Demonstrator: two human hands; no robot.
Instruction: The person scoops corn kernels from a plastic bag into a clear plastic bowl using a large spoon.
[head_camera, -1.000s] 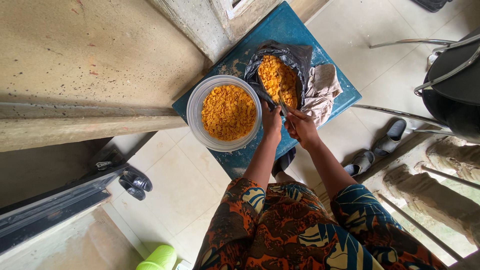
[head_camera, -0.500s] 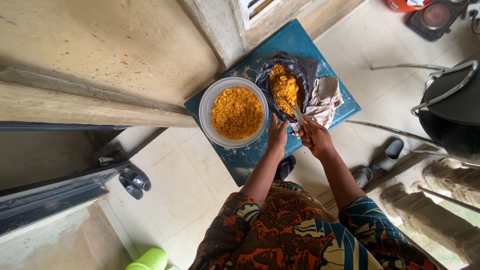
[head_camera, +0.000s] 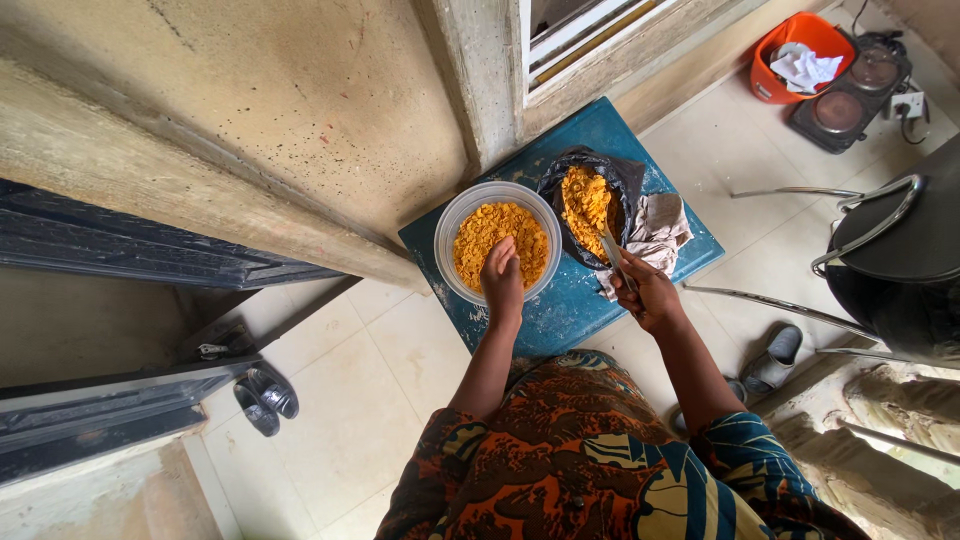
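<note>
While over the bowl (head_camera: 448, 232), left hand (head_camera: 501, 277) palm-down.

Yellow-orange flakes (head_camera: 490, 228); clear bowl (head_camera: 450, 215); black bag (head_camera: 625, 178); blue table (head_camera: 570, 305); beige cloth (head_camera: 660, 225).

A rough, speckled beige concrete wall (head_camera: 300, 90) fills the upper left, with a louvred window (head_camera: 590, 35) set beside a concrete pillar (head_camera: 485, 80). The floor (head_camera: 350, 400) is pale cream tile in soft daylight, and a blue table (head_camera: 560, 310) stands against the wall. An orange tub (head_camera: 795, 55) and a 2-burner stove (head_camera: 850, 95) sit at upper right, a dark metal-framed chair (head_camera: 890, 250) at right, and black sandals (head_camera: 262, 400) at left.
</note>
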